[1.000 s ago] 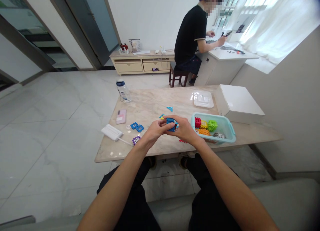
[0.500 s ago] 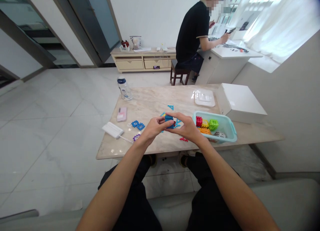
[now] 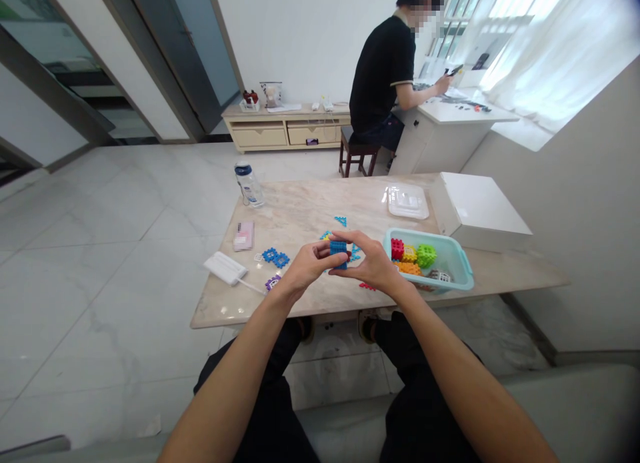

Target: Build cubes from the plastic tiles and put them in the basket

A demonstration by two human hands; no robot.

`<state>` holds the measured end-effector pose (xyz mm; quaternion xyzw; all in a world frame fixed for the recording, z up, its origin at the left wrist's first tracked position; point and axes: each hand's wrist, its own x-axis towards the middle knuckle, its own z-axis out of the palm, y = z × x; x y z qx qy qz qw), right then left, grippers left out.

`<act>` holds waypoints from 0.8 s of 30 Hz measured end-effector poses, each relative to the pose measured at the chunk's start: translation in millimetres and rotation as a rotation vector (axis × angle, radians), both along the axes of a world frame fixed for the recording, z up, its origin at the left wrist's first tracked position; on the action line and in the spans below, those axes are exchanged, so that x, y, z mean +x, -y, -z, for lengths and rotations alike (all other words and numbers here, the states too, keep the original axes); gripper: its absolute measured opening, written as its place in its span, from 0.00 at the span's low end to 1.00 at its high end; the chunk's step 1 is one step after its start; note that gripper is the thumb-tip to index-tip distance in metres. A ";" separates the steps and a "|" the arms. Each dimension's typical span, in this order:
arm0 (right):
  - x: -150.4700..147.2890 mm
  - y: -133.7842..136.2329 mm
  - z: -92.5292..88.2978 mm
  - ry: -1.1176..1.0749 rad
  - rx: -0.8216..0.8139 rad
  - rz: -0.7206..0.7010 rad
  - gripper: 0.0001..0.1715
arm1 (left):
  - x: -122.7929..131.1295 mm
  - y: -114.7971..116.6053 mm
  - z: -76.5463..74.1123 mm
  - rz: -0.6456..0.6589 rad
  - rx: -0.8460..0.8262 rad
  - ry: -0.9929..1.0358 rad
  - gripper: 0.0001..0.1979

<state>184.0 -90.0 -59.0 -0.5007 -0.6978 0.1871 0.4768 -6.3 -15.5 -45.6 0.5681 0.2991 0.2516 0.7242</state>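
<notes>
The left hand (image 3: 313,266) and right hand (image 3: 374,263) grip a blue block (image 3: 339,255) narrowly between their fingers at lower centre of the frame, the block held between them above a marble table (image 3: 310,206). Just right of the hands, a teal basket (image 3: 453,263) holds coloured blocks (image 3: 416,255). Blue pieces (image 3: 276,257) lie left of the hands.

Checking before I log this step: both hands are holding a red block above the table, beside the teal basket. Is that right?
Not quite: the block is blue, not red, as the head view shows. The left hand and right hand are holding the blue block above the table, beside the teal basket.
</notes>
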 end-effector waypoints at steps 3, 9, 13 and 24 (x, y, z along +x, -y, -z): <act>-1.6 -1.4 0.4 0.011 0.027 -0.034 0.38 | 0.4 1.6 -1.4 0.017 -0.019 -0.002 0.21; -6.5 -2.9 1.2 0.029 0.098 -0.024 0.31 | 0.6 1.9 -0.7 0.046 -0.035 0.013 0.21; -9.7 -2.2 1.0 0.028 0.089 0.010 0.30 | -1.3 1.9 -3.2 0.048 -0.027 0.007 0.23; 7.6 -15.5 22.3 0.214 0.075 0.119 0.27 | 18.6 8.0 6.8 -0.161 0.315 -0.112 0.21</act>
